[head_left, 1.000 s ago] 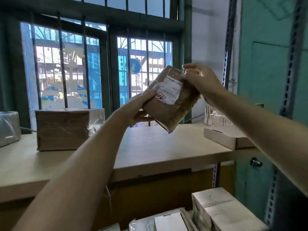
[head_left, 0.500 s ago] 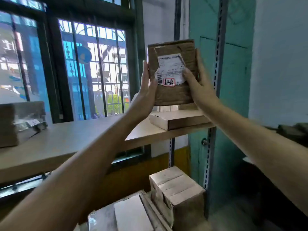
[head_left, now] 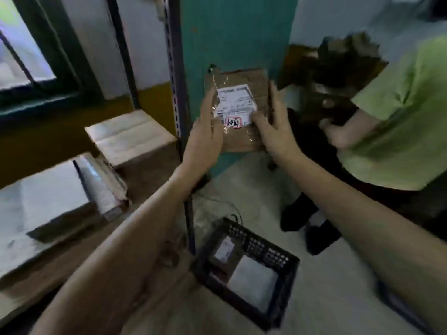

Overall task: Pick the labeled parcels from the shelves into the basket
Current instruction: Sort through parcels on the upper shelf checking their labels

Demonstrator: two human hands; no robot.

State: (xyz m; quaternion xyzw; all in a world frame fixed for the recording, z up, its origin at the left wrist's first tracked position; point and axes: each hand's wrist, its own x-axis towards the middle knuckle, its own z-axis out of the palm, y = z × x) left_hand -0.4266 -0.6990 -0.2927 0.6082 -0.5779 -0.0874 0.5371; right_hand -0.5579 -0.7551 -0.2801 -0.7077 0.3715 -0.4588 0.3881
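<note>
The left hand (head_left: pixel 205 131) and right hand (head_left: pixel 273 134) gripped the labeled parcel (head_left: pixel 242 141) by its side edges, well above the basket (head_left: pixel 266 250) on the near floor (head_left: pixel 338 291). Released there, it could land beyond the far rim.

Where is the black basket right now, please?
In the head view the black basket stands on the floor, low and just right of centre, beside the foot of the shelf post, below the held parcel.

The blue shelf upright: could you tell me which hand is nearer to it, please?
Left. The left hand grips the labeled parcel by its left edge, just right of the blue shelf upright; the right hand grips the opposite edge, farther right.
</note>
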